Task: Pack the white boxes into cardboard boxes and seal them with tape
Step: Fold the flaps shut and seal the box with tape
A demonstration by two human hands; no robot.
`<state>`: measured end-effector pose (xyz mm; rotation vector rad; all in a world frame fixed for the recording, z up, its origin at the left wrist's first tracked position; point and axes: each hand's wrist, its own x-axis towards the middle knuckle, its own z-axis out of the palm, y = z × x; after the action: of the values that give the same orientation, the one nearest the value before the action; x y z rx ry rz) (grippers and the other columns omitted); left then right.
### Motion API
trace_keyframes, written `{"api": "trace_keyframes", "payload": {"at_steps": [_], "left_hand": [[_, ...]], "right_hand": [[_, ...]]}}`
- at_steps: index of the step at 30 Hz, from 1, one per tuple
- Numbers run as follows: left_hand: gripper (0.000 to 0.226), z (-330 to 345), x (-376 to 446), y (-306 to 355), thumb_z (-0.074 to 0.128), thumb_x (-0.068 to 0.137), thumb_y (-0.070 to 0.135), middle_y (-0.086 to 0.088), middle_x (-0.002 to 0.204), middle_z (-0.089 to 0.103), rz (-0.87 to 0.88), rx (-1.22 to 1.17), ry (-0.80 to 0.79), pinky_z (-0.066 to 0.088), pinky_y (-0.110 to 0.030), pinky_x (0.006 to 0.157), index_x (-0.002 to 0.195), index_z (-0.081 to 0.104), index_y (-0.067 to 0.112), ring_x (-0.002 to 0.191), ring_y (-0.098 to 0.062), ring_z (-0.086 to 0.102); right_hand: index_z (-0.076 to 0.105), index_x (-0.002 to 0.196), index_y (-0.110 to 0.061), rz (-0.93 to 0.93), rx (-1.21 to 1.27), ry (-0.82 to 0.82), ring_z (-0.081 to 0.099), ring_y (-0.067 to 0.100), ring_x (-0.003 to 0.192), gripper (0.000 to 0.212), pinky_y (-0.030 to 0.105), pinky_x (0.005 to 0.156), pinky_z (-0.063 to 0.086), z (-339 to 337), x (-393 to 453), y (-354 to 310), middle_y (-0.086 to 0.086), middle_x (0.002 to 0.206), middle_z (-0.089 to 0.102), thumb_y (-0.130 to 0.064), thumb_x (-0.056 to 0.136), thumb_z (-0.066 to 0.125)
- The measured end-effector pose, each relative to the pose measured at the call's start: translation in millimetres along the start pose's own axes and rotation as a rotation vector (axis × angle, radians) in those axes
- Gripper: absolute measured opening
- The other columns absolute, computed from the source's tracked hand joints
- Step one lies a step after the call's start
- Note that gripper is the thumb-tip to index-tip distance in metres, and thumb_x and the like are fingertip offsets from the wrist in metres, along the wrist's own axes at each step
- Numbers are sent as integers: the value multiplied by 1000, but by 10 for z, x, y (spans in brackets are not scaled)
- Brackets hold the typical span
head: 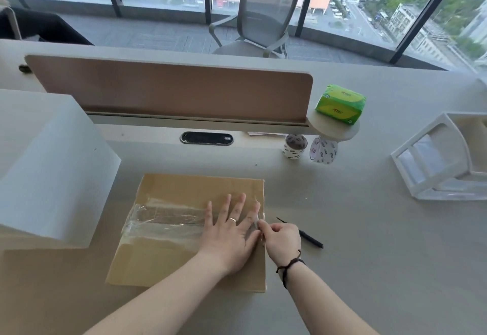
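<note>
Two hands met at the right edge of the carton (189, 229), which lay closed on the desk (369, 242): the left hand (232, 232) pressed flat with fingers spread on the clear tape (163, 221) running along the top seam, while the right hand (280, 240), just beside it, pinched the tape's end between thumb and fingertips. A black pen (303, 234) lay partly hidden behind the right hand. Two tape rolls (295, 146) stood well beyond the pinch, and a white box (44, 166) sat far to the left of it.
</note>
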<state>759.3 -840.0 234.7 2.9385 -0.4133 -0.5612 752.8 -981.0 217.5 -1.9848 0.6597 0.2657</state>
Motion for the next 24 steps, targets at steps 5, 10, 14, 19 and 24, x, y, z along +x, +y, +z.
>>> {"api": "trace_keyframes", "payload": {"at_steps": [5, 10, 14, 19, 24], "left_hand": [[66, 25, -145, -62, 1, 90, 80, 12, 159, -34, -7, -19, -37, -23, -57, 117, 147, -23, 59, 150, -20, -32], [69, 24, -323, -216, -10, 81, 75, 18, 160, -28, -8, -50, -44, -22, -54, 118, 148, -11, 64, 150, -17, -31], [62, 42, -436, -375, -3, 93, 68, 22, 160, -25, -88, -109, -4, -19, -45, 122, 153, -6, 57, 151, -10, -26], [58, 30, -545, -765, 13, 105, 55, 19, 161, -22, -102, -123, 4, -13, -31, 124, 159, -5, 41, 151, -6, -22], [89, 52, -690, -1116, -16, 79, 71, 22, 162, -19, -22, -117, -1, -9, -25, 124, 160, -4, 36, 149, 1, -21]], "right_hand": [[49, 47, -7, -60, -105, -15, 35, 13, 47, 50, 23, 45, 28, -49, -46, -37, -2, 44, 39, -29, 89, 66], [49, 67, -13, -104, -75, -7, 46, 11, 61, 36, 18, 52, 33, -63, -88, -59, -3, 66, 53, -30, 95, 62], [47, 70, -11, -105, -39, -54, 44, 15, 62, 37, 23, 54, 33, -86, -91, -16, -2, 66, 50, -32, 96, 62], [49, 70, -13, -200, -216, 21, 49, 17, 63, 37, 31, 54, 34, -161, -153, -18, -3, 67, 55, -36, 96, 60], [63, 88, -18, -559, -527, 95, 62, 26, 87, 38, 35, 74, 47, -2, -376, 7, 0, 87, 63, -42, 98, 35]]}}
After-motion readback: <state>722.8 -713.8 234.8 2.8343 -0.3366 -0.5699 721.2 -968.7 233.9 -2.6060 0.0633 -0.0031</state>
